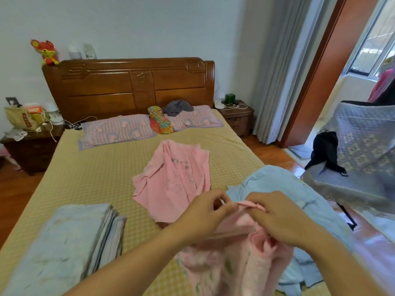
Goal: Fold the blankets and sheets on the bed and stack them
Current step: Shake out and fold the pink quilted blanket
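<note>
A pink blanket (173, 180) lies crumpled across the middle of the bed, its near end lifted toward me. My left hand (205, 212) and my right hand (275, 218) are close together above it, each pinching the blanket's pink hem between thumb and fingers. Loose folds of the same blanket hang below my hands. A folded pale blue sheet (70, 242) lies flat at the near left of the bed. A crumpled light blue sheet (277, 180) is heaped at the near right, partly behind my right hand.
The bed (89, 178) has a yellow checked cover, two pillows (115, 131) and a grey cloth (177, 107) by the wooden headboard. Nightstands stand on both sides. A chair (363, 150) draped with a patterned cover stands on the floor at right.
</note>
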`<act>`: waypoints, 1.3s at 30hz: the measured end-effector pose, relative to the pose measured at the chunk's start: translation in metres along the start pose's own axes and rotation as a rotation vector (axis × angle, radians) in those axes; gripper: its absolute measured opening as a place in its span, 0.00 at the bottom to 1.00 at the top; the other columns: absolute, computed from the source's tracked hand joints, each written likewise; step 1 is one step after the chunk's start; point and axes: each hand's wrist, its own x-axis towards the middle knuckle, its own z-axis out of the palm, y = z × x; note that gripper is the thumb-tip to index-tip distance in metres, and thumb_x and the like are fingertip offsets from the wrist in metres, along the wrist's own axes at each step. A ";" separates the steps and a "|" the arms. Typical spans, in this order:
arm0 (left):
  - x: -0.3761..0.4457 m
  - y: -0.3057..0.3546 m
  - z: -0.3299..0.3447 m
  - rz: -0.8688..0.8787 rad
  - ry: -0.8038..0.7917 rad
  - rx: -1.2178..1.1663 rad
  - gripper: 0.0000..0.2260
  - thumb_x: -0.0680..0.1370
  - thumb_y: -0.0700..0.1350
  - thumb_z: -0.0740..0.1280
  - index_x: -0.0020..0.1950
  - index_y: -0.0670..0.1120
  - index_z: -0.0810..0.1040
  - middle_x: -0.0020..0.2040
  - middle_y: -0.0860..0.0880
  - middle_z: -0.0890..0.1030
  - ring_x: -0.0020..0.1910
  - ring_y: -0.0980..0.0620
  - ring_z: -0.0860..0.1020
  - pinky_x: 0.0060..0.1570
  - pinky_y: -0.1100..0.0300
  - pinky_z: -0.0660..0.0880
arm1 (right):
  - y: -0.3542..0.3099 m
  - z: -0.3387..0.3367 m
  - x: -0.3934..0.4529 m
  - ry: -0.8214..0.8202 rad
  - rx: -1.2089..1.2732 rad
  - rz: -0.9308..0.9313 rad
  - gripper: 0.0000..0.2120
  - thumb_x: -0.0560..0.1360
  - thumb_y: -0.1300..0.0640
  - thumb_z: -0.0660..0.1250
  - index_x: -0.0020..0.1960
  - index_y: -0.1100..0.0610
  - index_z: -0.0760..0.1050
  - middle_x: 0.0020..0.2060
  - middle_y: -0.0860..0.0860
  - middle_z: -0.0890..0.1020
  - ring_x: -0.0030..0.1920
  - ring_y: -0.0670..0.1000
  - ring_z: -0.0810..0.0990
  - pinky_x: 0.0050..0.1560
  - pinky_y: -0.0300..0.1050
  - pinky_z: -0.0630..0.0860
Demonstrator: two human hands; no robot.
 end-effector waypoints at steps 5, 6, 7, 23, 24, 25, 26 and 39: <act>0.010 -0.028 -0.009 0.025 -0.138 0.037 0.15 0.78 0.64 0.65 0.53 0.54 0.76 0.44 0.54 0.80 0.40 0.58 0.75 0.47 0.54 0.75 | -0.015 -0.058 0.001 0.332 -0.090 -0.092 0.13 0.74 0.61 0.67 0.47 0.43 0.84 0.42 0.34 0.84 0.44 0.39 0.81 0.45 0.38 0.75; 0.016 -0.029 -0.011 0.033 -0.142 0.069 0.18 0.77 0.67 0.64 0.53 0.55 0.76 0.46 0.55 0.81 0.43 0.58 0.77 0.49 0.53 0.76 | -0.023 -0.073 0.002 0.358 -0.069 -0.098 0.14 0.74 0.63 0.67 0.48 0.44 0.84 0.43 0.33 0.84 0.45 0.38 0.82 0.46 0.34 0.75; 0.022 -0.028 -0.013 0.049 -0.138 0.082 0.19 0.76 0.69 0.63 0.53 0.55 0.76 0.48 0.55 0.81 0.45 0.58 0.79 0.51 0.52 0.78 | -0.033 -0.089 0.004 0.370 -0.041 -0.103 0.15 0.74 0.63 0.67 0.48 0.44 0.85 0.43 0.33 0.84 0.46 0.37 0.82 0.47 0.31 0.74; 0.075 0.008 -0.039 0.503 -0.073 0.142 0.05 0.82 0.57 0.66 0.50 0.64 0.69 0.46 0.65 0.71 0.45 0.65 0.70 0.48 0.68 0.66 | -0.070 -0.262 0.105 1.286 -0.130 0.137 0.16 0.76 0.61 0.58 0.49 0.53 0.85 0.38 0.48 0.81 0.43 0.54 0.80 0.41 0.43 0.71; 0.073 -0.003 -0.034 0.484 -0.069 0.150 0.07 0.82 0.57 0.65 0.45 0.63 0.70 0.44 0.62 0.70 0.43 0.64 0.70 0.46 0.67 0.66 | -0.077 -0.268 0.113 1.302 -0.125 0.159 0.16 0.76 0.61 0.57 0.48 0.54 0.85 0.38 0.49 0.81 0.42 0.54 0.79 0.39 0.44 0.72; 0.070 -0.014 -0.029 0.462 -0.078 0.169 0.10 0.82 0.59 0.64 0.42 0.60 0.70 0.42 0.60 0.70 0.41 0.63 0.69 0.44 0.65 0.67 | -0.084 -0.274 0.121 1.311 -0.114 0.174 0.16 0.77 0.62 0.57 0.47 0.54 0.84 0.37 0.51 0.81 0.41 0.54 0.79 0.38 0.45 0.72; 0.066 -0.026 -0.023 0.430 -0.106 0.188 0.13 0.82 0.60 0.63 0.40 0.58 0.71 0.41 0.59 0.70 0.40 0.62 0.70 0.44 0.64 0.67 | -0.093 -0.279 0.128 1.310 -0.106 0.177 0.16 0.77 0.62 0.57 0.46 0.55 0.84 0.38 0.52 0.81 0.41 0.55 0.79 0.37 0.47 0.71; 0.032 -0.109 -0.135 -0.069 0.201 0.218 0.18 0.84 0.46 0.63 0.34 0.49 0.70 0.29 0.57 0.71 0.31 0.60 0.68 0.34 0.61 0.63 | -0.068 -0.264 0.170 1.088 -0.018 0.588 0.13 0.81 0.57 0.63 0.63 0.54 0.80 0.62 0.58 0.80 0.61 0.61 0.79 0.56 0.48 0.74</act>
